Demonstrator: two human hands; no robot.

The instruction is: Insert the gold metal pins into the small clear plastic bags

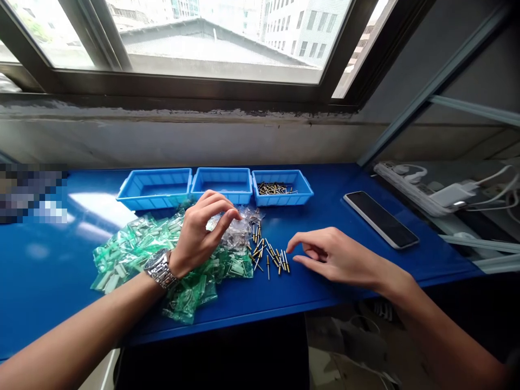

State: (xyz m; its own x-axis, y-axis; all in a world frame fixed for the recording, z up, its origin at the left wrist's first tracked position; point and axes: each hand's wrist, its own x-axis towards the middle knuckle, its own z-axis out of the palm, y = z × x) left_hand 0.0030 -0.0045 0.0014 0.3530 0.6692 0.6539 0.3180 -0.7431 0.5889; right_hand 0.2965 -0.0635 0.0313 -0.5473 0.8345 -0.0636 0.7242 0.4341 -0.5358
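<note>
Here, left hand (199, 233) fingers pinch a clear bag (238, 230); right hand (331, 257) fingers loosely spread, empty. Sweep the pins (270, 255) at nine o'clock gently.

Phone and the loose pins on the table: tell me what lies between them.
In the head view, only the right hand lies between the phone and the loose pins; the rest is bare blue table.
</note>
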